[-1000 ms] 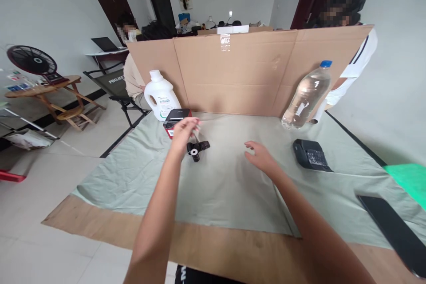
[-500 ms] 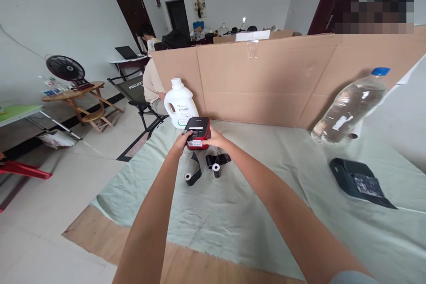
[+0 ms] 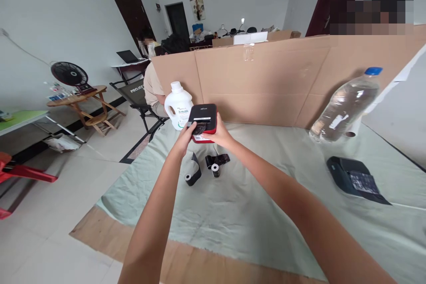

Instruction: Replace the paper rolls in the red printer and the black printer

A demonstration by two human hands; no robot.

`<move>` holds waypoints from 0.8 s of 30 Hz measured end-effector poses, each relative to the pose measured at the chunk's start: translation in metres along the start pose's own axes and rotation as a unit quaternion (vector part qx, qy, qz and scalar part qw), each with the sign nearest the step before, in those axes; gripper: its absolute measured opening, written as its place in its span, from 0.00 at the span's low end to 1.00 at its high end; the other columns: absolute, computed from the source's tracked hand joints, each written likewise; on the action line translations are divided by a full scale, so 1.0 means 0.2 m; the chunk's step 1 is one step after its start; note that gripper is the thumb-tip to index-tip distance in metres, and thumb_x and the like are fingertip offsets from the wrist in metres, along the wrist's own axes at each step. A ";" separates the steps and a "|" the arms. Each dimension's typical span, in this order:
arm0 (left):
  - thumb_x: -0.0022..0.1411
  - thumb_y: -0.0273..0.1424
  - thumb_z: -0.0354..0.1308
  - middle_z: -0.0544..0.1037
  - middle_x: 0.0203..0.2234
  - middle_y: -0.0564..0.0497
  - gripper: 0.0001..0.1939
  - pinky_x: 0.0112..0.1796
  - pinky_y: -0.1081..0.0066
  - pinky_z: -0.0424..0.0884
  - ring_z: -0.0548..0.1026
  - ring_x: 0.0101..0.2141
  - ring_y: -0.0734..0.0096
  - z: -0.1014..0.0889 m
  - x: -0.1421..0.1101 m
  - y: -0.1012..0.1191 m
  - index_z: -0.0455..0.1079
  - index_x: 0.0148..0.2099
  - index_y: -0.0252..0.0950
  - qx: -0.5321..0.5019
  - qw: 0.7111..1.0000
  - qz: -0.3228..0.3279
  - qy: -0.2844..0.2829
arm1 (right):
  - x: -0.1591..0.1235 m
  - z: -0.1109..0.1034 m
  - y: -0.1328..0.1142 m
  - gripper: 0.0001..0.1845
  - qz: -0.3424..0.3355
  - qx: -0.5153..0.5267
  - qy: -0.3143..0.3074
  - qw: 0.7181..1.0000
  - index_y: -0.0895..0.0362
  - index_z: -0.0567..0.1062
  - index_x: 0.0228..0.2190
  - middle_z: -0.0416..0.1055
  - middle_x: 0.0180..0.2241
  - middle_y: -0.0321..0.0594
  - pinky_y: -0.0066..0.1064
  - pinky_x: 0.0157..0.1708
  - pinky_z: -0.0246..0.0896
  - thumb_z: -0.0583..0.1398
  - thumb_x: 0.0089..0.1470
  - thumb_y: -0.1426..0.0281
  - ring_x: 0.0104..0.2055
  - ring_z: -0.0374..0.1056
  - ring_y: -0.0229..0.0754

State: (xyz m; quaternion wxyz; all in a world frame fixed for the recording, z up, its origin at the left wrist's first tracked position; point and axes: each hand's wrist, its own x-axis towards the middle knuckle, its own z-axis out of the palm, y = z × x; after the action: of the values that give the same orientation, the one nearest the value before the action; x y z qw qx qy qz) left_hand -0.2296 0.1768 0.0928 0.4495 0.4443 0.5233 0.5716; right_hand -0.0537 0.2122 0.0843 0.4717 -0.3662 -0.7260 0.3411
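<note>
Red box with black top, gripped from both sides

Looks compact, with rounded corners, a white strip across the top and a white label low on the front. Rests black side up between left fingers and right fingers, touching both. Shows a dark, glossy strip at the front, just beside the left fingers.

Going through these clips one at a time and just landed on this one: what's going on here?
A person holds a red-and-black box-shaped device between both hands, the left hand at its left side and the right hand at its right. Whether it is off the green cloth is hard to tell. Black rolls lie on the cloth nearer the person. A white jug stands behind the device to the left.
</note>
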 end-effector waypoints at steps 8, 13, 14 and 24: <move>0.73 0.50 0.48 0.81 0.52 0.46 0.27 0.58 0.62 0.70 0.74 0.59 0.55 0.66 -0.48 -0.14 0.76 0.57 0.38 0.057 0.990 0.038 -0.124 | -0.75 -0.70 -0.15 0.53 -0.005 -0.027 0.082 0.996 0.52 0.58 0.66 0.67 0.62 0.47 0.50 0.63 0.60 0.73 0.45 0.55 0.64 0.64 0.58; 0.73 0.38 0.48 0.81 0.53 0.46 0.21 0.61 0.61 0.65 0.74 0.58 0.55 0.94 -0.76 -0.32 0.78 0.54 0.36 0.098 0.981 0.052 -0.156 | -1.18 -0.87 -0.09 0.49 0.029 -0.074 0.140 0.987 0.52 0.60 0.64 0.69 0.61 0.48 0.50 0.62 0.62 0.72 0.46 0.55 0.62 0.67 0.58; 0.73 0.37 0.48 0.81 0.53 0.47 0.20 0.61 0.60 0.65 0.75 0.57 0.55 0.96 -0.80 -0.35 0.79 0.53 0.36 0.108 0.980 0.046 -0.158 | -1.23 -0.88 -0.08 0.48 0.034 -0.070 0.147 0.986 0.52 0.60 0.64 0.69 0.60 0.48 0.50 0.61 0.63 0.72 0.46 0.56 0.61 0.67 0.58; 0.71 0.39 0.46 0.84 0.44 0.47 0.22 0.53 0.63 0.70 0.79 0.47 0.58 0.95 -0.94 -0.41 0.80 0.48 0.36 0.181 0.974 0.041 -0.127 | -1.39 -0.84 0.07 0.52 0.053 -0.127 0.155 0.978 0.52 0.60 0.65 0.71 0.57 0.49 0.54 0.56 0.66 0.73 0.44 0.57 0.57 0.69 0.61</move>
State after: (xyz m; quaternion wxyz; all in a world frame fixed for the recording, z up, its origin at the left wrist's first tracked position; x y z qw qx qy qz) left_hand -0.0028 0.0342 0.0140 0.4008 0.6085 0.5377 0.4243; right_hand 0.1856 0.0075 0.0065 0.5093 -0.5094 -0.6610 0.2102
